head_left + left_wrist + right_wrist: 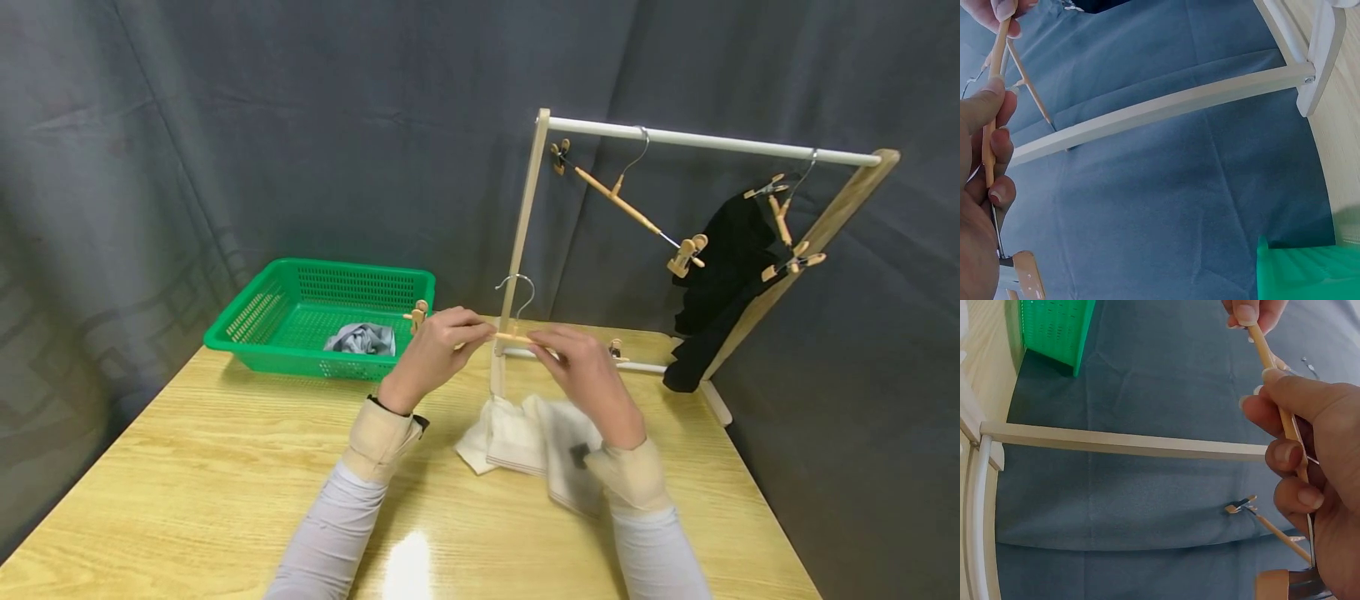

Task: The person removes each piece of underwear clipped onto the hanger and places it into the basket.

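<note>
Hands (447, 342) (581, 367) grip a slim wooden hanger (513, 337) with a curved metal hook (533, 290)

Right hand (591, 371) hides part of the hanger (513, 337). Dark patch (580, 454) on cloth (564, 477) is blurred, unreadable. Basket (1304, 275) runs off left wrist view.

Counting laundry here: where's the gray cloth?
In the head view, the gray cloth lies in the green basket toward its near right side, left of the left hand.
</note>
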The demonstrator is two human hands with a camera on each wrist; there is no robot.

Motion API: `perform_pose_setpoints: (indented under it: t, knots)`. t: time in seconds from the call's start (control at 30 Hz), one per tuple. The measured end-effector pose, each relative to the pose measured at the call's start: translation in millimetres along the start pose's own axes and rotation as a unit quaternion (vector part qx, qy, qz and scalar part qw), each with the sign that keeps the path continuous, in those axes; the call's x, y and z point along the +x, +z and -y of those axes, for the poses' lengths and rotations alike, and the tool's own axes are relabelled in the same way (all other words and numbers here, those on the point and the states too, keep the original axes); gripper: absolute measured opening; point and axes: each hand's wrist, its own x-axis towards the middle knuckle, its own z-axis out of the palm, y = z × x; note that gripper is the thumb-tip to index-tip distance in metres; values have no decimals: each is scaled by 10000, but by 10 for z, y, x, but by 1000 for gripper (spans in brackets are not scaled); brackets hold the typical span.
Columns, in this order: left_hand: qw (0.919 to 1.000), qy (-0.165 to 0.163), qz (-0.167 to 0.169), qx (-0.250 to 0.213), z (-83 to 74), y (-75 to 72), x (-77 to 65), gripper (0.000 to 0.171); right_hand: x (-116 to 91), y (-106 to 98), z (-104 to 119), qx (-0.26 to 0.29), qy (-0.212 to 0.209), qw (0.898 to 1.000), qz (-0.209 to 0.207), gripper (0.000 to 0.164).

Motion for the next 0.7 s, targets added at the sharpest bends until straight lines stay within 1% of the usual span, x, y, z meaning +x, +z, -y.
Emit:
perform_pose_setpoints:
  t: [0.23, 0.37, 0.53, 0.7]
  knots:
    - [10000, -4, 5, -68, -2, 69, 2, 14, 2, -47, -21, 57, 168, 9998, 121, 17]
    - [9999, -7, 36, -124, -6, 82, 7, 15, -6, -62, -43, 107, 213, 9996, 149, 18]
    - [9997, -142, 92, -191, 0, 66, 0, 16, 2, -40, -53, 142, 123, 9997, 127, 19]
    - [9997, -219, 88, -79, -15, 85, 10, 16, -6, -26, -71, 145, 79, 9998, 70, 19]
